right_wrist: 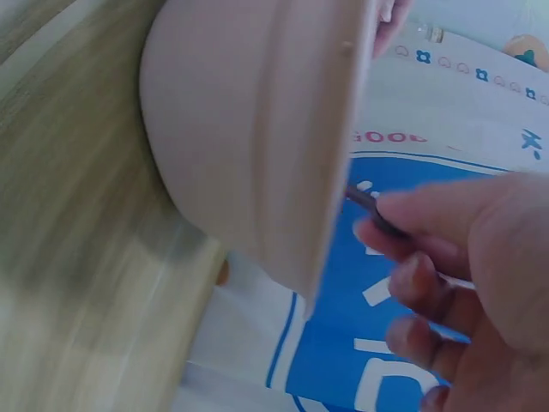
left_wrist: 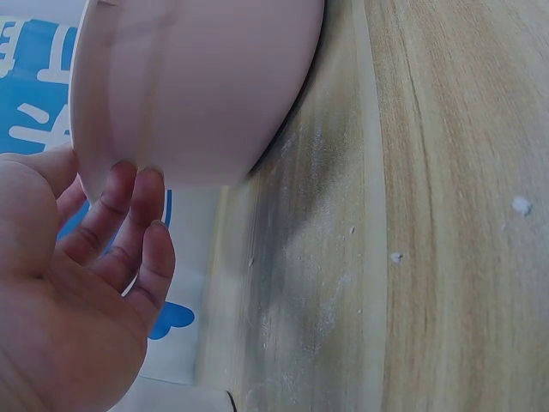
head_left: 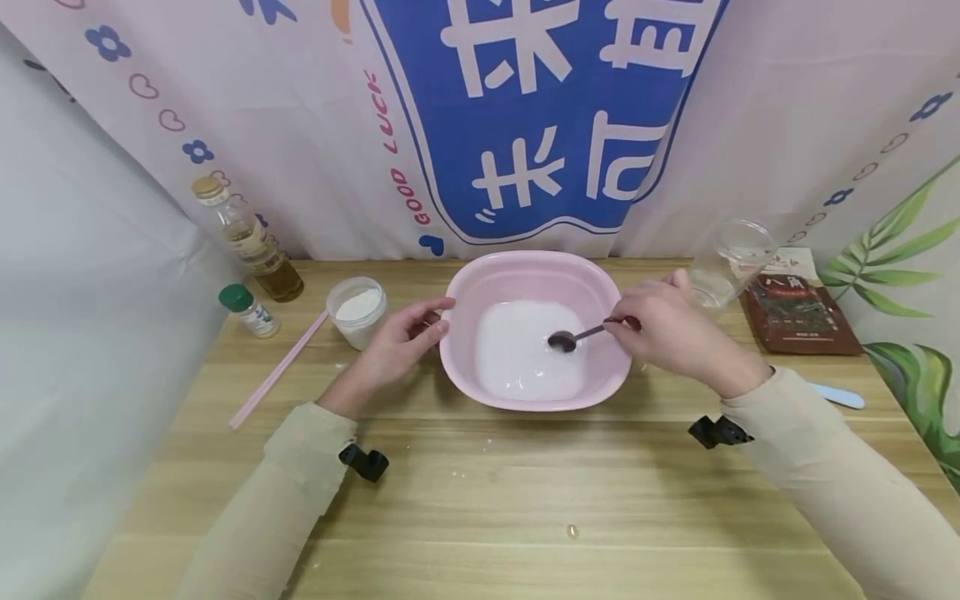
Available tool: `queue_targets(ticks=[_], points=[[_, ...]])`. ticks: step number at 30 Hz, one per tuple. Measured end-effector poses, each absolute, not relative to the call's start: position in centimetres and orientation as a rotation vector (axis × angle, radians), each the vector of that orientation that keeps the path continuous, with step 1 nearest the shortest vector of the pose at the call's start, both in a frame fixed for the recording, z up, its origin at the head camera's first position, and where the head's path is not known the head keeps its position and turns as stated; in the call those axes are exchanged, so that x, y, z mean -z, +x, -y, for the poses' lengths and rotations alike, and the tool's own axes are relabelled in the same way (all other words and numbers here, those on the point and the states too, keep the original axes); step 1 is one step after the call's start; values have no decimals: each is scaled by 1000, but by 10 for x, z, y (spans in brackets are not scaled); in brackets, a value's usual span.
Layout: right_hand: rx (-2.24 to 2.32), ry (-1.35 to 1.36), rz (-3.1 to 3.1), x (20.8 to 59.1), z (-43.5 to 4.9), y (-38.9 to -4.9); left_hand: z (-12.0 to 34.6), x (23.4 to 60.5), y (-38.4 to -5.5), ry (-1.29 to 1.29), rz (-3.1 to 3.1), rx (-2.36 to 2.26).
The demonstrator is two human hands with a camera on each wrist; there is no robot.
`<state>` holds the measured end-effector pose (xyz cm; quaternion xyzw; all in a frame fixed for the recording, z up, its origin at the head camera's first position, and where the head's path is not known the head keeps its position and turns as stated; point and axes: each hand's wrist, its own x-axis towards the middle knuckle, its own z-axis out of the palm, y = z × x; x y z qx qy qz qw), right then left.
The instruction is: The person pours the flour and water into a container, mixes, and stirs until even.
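A pink plastic basin (head_left: 534, 405) stands on the wooden table with white liquid (head_left: 525, 350) in it. At its left side my left hand (head_left: 405, 337) grips the rim, thumb on one side and fingertips (left_wrist: 150, 184) against the outer wall below the lip. My right hand (head_left: 663, 329) is over the basin's right rim. Between thumb and forefinger it pinches the handle of a small dark brown spoon (head_left: 562, 342), whose bowl is down at the white liquid. In the right wrist view only the spoon's handle (right_wrist: 377, 212) shows; the basin wall hides its bowl.
Left of the basin are a jar of white powder (head_left: 358, 312), a pink stick (head_left: 277, 372), a green-capped bottle (head_left: 249, 311) and an oil bottle (head_left: 255, 250). To the right stand a clear cup (head_left: 727, 258), a brown packet (head_left: 798, 312) and a light blue handle (head_left: 838, 396).
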<state>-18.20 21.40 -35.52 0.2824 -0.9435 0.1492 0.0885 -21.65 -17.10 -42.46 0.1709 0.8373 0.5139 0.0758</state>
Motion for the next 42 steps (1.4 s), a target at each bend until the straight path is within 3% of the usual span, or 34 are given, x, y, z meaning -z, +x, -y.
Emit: queue_targets(ticks=[12, 24, 42], points=[[-421, 622, 2759, 373, -193, -205, 170, 426, -216, 527, -2508, -1527], [-484, 814, 2868, 374, -171, -214, 168, 424, -217, 516, -2514, -1507], [-537, 1108, 2807, 362, -209, -189, 169, 422, -216, 506, -2528, -1514]])
